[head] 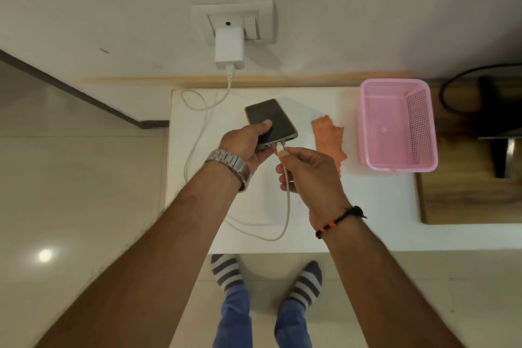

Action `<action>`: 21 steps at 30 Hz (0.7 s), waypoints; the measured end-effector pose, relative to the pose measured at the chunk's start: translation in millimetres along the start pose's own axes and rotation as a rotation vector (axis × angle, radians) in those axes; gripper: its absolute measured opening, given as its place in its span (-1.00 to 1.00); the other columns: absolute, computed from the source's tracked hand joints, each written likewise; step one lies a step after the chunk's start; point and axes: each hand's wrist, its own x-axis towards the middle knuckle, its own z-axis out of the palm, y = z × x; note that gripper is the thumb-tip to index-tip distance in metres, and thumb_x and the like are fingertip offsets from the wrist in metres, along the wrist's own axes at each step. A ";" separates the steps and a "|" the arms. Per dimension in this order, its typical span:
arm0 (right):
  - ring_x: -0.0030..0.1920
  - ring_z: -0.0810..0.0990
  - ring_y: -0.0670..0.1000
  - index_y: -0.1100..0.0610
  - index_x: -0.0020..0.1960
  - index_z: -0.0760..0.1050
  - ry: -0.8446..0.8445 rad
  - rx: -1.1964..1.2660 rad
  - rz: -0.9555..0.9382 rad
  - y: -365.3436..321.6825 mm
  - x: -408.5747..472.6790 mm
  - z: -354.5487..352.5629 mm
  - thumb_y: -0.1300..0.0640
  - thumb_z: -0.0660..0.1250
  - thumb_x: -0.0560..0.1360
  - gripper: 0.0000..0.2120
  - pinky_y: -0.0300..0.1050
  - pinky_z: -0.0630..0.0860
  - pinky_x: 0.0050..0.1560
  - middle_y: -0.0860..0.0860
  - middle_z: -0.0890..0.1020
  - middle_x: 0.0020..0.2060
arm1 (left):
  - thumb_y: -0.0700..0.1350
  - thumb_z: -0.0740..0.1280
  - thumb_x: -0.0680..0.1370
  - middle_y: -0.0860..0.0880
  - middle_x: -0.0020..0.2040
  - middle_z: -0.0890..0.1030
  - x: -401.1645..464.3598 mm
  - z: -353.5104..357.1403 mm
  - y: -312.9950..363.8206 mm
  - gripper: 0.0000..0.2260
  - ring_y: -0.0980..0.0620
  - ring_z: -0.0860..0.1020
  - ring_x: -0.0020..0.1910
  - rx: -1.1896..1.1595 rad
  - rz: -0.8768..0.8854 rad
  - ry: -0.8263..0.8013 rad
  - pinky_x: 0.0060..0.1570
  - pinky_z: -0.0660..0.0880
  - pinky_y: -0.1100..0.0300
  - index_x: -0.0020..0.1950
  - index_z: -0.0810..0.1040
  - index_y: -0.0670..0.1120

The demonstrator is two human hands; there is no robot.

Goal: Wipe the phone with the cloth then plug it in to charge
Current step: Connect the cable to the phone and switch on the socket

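Note:
My left hand (245, 142) grips a dark phone (275, 118) above the white table (367, 206), thumb lying on the screen. My right hand (309, 175) pinches the plug of the white charging cable (287, 206), and the plug tip sits at the port on the phone's near edge. The cable loops across the table and up to a white charger (228, 46) plugged into the wall socket (236, 22). An orange cloth (329, 137) lies crumpled on the table just right of the phone, partly behind my right hand.
A pink plastic basket (401, 161) stands at the table's right side. Beyond it is a wooden surface (466, 198) with a dark object and black cord. Tiled floor lies to the left, and my striped-socked feet stand at the table's front edge.

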 end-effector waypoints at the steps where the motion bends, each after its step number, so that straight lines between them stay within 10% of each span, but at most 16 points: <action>1: -0.33 0.64 -0.10 0.02 -0.07 0.68 0.001 0.004 0.005 0.1 0.3 -0.2 0.10 0.41 0.56 -0.92 -0.24 0.65 -0.27 -0.01 0.70 -0.31 | -0.24 0.52 0.52 -0.26 0.05 0.73 -0.5 0.1 -0.6 -0.76 -0.20 0.76 -0.12 0.008 0.003 -0.002 -0.29 0.67 0.11 0.14 0.59 -0.27; 21: -0.30 0.67 -0.05 0.07 -0.13 0.66 0.013 0.106 0.094 6.9 9.2 -0.3 0.12 0.43 0.55 -0.91 -0.23 0.66 -0.26 -0.01 0.70 -0.34 | -0.08 0.50 0.56 -0.08 -0.03 0.75 -3.7 -3.4 -10.3 -0.80 0.03 0.76 -0.20 0.226 0.274 -0.014 -0.24 0.67 0.16 0.13 0.61 -0.09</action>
